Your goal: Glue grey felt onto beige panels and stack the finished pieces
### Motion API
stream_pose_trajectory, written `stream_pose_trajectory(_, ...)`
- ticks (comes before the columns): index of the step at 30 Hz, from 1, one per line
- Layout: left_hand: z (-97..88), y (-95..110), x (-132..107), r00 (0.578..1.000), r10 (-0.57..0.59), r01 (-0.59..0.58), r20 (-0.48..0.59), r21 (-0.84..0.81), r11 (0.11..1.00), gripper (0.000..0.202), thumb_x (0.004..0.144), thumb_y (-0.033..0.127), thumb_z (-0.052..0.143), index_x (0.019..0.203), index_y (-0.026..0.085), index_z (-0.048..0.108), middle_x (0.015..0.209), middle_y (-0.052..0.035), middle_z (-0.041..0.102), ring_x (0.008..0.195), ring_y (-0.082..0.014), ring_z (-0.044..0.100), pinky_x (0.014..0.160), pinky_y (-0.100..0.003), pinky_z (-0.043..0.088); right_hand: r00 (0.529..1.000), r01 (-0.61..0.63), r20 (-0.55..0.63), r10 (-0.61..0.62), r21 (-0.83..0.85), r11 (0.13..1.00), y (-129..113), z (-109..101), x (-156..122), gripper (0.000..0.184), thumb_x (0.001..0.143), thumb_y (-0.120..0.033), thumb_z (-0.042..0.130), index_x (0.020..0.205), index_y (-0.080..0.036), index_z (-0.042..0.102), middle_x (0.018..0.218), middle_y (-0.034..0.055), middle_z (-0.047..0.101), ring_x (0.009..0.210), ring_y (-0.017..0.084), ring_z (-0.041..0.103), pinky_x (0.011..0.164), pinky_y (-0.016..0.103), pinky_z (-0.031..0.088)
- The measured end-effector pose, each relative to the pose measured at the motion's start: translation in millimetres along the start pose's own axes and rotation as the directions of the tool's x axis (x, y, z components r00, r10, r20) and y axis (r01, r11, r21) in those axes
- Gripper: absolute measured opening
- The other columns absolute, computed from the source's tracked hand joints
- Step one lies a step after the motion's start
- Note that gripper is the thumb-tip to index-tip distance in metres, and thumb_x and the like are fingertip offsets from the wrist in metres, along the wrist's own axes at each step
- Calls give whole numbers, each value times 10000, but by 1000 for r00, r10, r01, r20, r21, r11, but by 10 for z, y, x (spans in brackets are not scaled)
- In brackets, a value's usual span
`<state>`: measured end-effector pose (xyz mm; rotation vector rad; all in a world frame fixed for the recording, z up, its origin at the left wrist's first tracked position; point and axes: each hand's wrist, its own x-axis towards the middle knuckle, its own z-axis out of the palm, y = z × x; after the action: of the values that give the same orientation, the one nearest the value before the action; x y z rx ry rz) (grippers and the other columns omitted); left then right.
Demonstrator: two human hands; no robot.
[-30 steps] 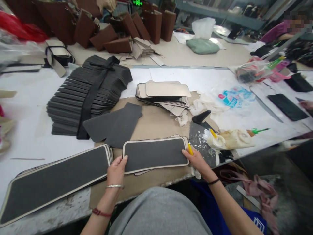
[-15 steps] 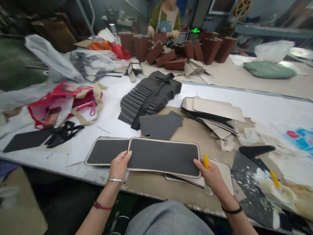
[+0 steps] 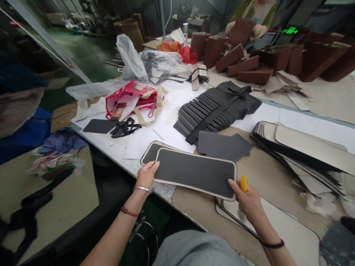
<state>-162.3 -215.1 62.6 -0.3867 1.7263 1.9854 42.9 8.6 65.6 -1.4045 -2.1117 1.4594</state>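
A dark grey rectangular panel with rounded corners and a beige border (image 3: 194, 171) is held between both my hands. My left hand (image 3: 146, 175) pinches its left edge, thumb on top. At the right edge my right hand (image 3: 246, 197) grips it the same way, and a yellow-handled tool (image 3: 243, 183) is tucked in that hand; its lower end is blurred. Beneath and left of the panel lies a stack of similar bordered panels (image 3: 151, 152). Under my right forearm rests a pile of beige panels with dark edges (image 3: 288, 225).
A fanned bundle of dark grey pieces (image 3: 216, 107) tied with a black strap lies beyond. Beige panels (image 3: 310, 136) are stacked at right. A red bag (image 3: 133, 98) and plastic bags sit left. Behind the brown cases (image 3: 255, 66) a person (image 3: 255, 18) stands.
The view has swung left, so the table's contents appear farther right. Both hands still hold the panel, which now sits over the left stack with more overlap.
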Motion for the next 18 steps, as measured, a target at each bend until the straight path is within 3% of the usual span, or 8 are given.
stream_pose_trajectory(10,-205,230,340,994,-65,63,91,25,998,384,412,305,795,698,107,630,561,-21,645,533,-151,598,582,-271,499,994,39,100,-33,-56,998,-92,280,89,410,652,-563,539,528,-196,408,448,-56,374,425,82,346,419,211,296)
stream_pose_trajectory(14,-275,327,521,988,-51,39,145,82,996,373,438,332,782,691,103,632,546,-18,638,534,-146,599,562,-249,490,981,66,184,-57,-48,997,-283,411,93,385,652,-563,525,567,-190,480,450,-34,441,438,101,385,427,219,311)
stream_pose_trajectory(18,-310,374,624,987,-61,44,149,113,993,358,443,344,771,677,113,629,524,-7,625,511,-140,584,547,-253,485,981,56,190,-45,-50,997,-374,472,97,374,660,-544,513,640,-172,547,486,-13,503,449,112,411,432,222,317)
